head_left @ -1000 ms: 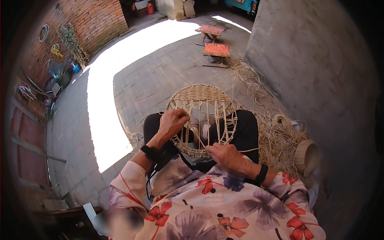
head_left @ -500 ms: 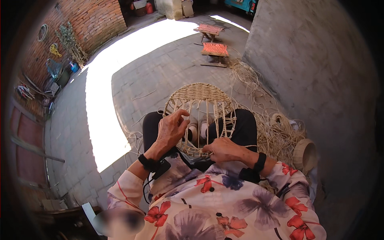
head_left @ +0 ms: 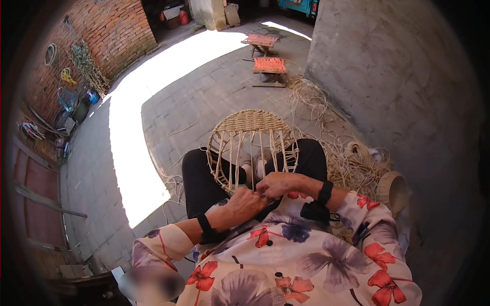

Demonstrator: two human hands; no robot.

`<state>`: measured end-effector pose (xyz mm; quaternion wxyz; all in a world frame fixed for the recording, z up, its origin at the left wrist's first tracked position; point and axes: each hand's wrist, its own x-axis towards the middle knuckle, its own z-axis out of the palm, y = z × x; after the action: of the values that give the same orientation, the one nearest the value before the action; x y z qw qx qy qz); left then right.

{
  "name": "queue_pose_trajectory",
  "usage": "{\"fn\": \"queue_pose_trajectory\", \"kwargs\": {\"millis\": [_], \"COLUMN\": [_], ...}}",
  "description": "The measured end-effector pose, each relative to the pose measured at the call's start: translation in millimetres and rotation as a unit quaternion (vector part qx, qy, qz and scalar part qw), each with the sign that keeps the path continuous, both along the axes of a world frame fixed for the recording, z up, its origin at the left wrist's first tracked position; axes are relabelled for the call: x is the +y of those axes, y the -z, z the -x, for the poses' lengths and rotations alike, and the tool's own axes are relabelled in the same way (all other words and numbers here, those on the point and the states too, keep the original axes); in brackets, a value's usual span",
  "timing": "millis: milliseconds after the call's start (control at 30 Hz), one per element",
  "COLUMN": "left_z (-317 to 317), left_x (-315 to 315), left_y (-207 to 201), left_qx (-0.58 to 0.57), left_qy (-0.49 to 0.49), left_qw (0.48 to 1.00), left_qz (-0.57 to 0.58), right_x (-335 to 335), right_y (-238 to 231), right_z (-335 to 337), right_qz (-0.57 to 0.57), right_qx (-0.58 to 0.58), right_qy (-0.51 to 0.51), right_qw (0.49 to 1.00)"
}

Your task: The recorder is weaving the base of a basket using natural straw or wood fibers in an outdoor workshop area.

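A round basket of pale twisted cord (head_left: 252, 120) rests across my knees. Its far part is closely woven; nearer to me, spaced strands run across an open frame. At the basket's near rim both my hands meet, fingertips close together. My left hand (head_left: 244, 205) is closed with its fingers bent inward, and what it grips is hidden. My right hand (head_left: 278, 184) is pinched just beside it, over the near rim where a strand comes down; the pinched piece is too small to make out.
Loose tangled cord (head_left: 339, 168) lies at my right, with a small pale woven bowl (head_left: 392, 189) beside it. Two low stools with red woven seats (head_left: 269, 65) stand ahead. A grey wall (head_left: 393, 86) rises on the right. Scattered strands lie on the paved floor (head_left: 173, 109).
My left hand has come down and right from above the open strands to meet my right hand at the near rim. My right hand has shifted slightly, and the view has tilted a little.
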<state>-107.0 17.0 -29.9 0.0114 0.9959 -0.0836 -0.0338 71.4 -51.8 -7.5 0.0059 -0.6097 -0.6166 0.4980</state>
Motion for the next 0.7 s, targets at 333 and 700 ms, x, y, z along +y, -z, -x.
{"fn": "queue_pose_trajectory", "kwargs": {"millis": [333, 700], "left_z": [0.2, 0.4], "left_x": [0.8, 3.9], "left_y": [11.8, -16.0], "left_qx": [-0.078, -0.142], "left_qy": [0.016, 0.161], "left_qw": [0.996, 0.964], "left_qz": [-0.024, 0.158], "right_x": [-1.7, -39.3], "right_y": [2.7, 17.0], "right_z": [-6.2, 1.0], "right_qz": [-0.022, -0.282], "right_qx": [0.028, -0.01], "right_qy": [0.005, 0.055], "right_qw": [0.999, 0.958]}}
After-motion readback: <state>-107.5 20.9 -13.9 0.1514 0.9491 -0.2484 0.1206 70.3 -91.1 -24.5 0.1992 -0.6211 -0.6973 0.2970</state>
